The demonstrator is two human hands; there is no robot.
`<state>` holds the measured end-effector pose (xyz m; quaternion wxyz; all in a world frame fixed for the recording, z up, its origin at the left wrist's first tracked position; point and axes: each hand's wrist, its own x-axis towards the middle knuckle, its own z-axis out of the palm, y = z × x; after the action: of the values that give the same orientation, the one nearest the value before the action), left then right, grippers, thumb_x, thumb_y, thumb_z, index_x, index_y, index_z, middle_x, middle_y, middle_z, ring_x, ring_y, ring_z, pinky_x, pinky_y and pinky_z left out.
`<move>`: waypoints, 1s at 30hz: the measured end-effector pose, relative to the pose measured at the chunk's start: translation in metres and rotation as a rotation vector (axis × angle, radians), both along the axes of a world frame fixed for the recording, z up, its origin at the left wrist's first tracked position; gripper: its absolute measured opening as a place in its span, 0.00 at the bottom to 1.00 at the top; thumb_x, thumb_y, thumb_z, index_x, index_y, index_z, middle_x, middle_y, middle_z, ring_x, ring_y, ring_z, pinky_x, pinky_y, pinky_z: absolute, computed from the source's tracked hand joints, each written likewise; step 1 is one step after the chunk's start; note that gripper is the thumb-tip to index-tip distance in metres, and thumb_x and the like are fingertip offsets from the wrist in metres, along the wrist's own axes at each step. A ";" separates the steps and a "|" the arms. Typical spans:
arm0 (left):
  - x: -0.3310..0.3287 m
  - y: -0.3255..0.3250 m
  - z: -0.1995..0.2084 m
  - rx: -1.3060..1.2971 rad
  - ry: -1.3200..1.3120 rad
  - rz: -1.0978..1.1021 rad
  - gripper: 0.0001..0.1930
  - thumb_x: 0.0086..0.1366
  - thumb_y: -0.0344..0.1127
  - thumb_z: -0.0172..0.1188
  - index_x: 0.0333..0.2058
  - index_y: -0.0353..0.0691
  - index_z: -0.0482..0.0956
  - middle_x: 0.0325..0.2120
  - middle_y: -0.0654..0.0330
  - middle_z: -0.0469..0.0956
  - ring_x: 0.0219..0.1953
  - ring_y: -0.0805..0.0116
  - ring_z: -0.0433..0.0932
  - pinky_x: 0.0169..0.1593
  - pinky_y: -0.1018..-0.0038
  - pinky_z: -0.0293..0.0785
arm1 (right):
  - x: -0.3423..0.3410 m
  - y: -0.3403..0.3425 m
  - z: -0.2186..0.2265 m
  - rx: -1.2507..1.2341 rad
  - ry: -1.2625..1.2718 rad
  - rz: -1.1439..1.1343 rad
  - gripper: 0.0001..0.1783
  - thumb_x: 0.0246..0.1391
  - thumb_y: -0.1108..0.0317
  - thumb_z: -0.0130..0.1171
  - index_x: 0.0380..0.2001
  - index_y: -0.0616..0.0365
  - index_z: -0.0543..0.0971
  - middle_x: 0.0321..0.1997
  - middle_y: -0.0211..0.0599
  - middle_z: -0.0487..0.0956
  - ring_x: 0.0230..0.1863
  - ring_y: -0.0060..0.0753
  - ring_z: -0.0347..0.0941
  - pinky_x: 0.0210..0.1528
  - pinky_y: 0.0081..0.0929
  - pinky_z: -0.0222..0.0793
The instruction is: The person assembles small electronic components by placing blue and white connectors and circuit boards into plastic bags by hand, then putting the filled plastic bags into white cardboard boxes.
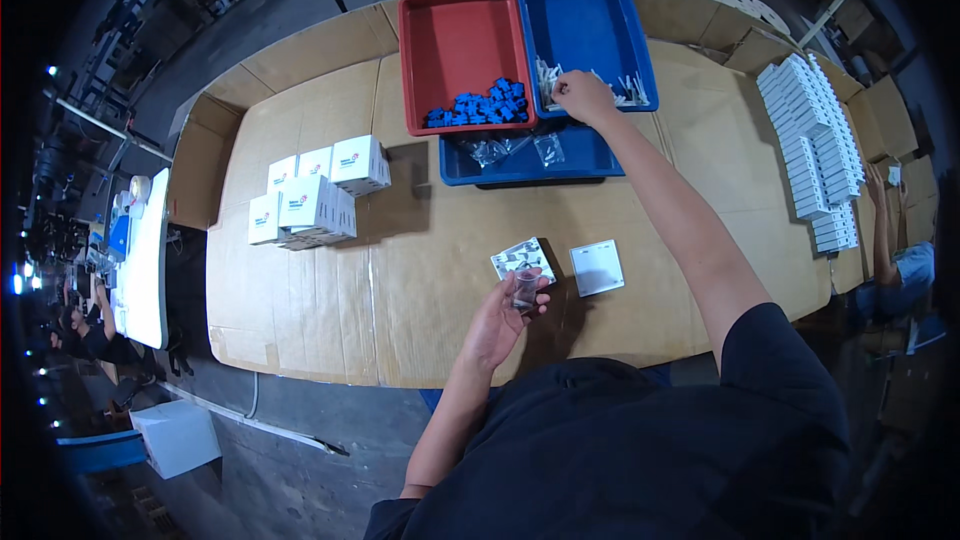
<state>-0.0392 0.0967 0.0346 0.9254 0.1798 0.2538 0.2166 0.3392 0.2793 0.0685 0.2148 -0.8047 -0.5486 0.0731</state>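
My left hand (497,323) is closed around a small clear plastic bag (526,288), held upright near the table's front. Just beyond it lies a white square plate with printed or cut-out detail (540,252), partly hidden by my fingers. A plain white square plate (597,268) rests to its right. My right hand (582,96) reaches into the near part of the blue tray (575,20), fingers bent together among slim white plastic pieces (630,92). Whether a piece sits between those fingers is too small to make out.
Beside the blue tray stands a red tray (455,30) with blue plastic parts (490,105). A lower blue tray (465,168) holds clear bags. White boxes (315,202) are stacked at left, many more (815,150) at right. Cardboard walls (205,155) edge the table. Other people work at both sides.
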 end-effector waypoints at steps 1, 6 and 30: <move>-0.003 0.001 0.000 0.005 0.024 0.009 0.25 0.82 0.51 0.43 0.61 0.37 0.73 0.51 0.56 0.83 0.47 0.64 0.83 0.55 0.66 0.78 | -0.005 0.004 0.000 -0.002 0.005 0.007 0.07 0.52 0.60 0.67 0.32 0.47 0.88 0.36 0.39 0.87 0.44 0.48 0.85 0.48 0.45 0.80; -0.008 0.004 -0.006 -0.017 0.023 0.019 0.25 0.81 0.52 0.43 0.61 0.37 0.74 0.51 0.57 0.84 0.47 0.65 0.83 0.55 0.67 0.77 | -0.015 0.011 -0.001 -0.005 -0.187 0.007 0.05 0.50 0.62 0.69 0.29 0.48 0.88 0.35 0.41 0.87 0.41 0.48 0.85 0.45 0.47 0.80; -0.007 0.005 0.034 0.018 -0.070 0.045 0.24 0.81 0.51 0.45 0.59 0.39 0.76 0.48 0.59 0.84 0.46 0.67 0.82 0.55 0.65 0.76 | 0.008 -0.006 0.022 0.343 0.035 -0.100 0.14 0.53 0.60 0.68 0.32 0.62 0.87 0.35 0.47 0.86 0.34 0.42 0.85 0.41 0.40 0.79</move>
<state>-0.0465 0.1016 0.0688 0.9269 0.1746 0.2235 0.2458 0.3469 0.2734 0.0907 0.3617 -0.7811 -0.5087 -0.0184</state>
